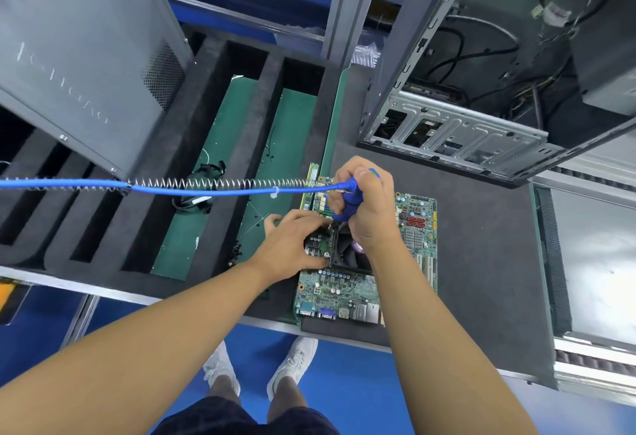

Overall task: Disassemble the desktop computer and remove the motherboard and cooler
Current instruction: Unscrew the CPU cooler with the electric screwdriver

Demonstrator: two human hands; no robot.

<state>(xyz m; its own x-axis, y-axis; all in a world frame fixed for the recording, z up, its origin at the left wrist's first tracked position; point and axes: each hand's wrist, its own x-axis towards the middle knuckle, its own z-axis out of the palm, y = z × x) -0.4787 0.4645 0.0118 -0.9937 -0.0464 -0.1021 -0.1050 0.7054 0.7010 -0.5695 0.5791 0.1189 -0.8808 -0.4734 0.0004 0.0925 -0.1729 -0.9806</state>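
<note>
A green motherboard (pixel 347 291) lies flat on the dark bench mat near the front edge. On it sits a black cooler fan (pixel 351 255). My right hand (pixel 366 204) grips a blue electric screwdriver (pixel 347 200) held upright, its tip down at the cooler's upper left corner. My left hand (pixel 292 245) rests on the board at the cooler's left side, fingers spread and pressing down. The emptied open computer case (pixel 481 90) stands at the back right with loose black cables inside.
A grey side panel (pixel 79 56) leans at the back left. The screwdriver's blue cable and coiled spring (pixel 206 186) stretch leftward across a black foam tray (pixel 247 97) with long slots. A conveyor (pixel 592 262) runs along the right.
</note>
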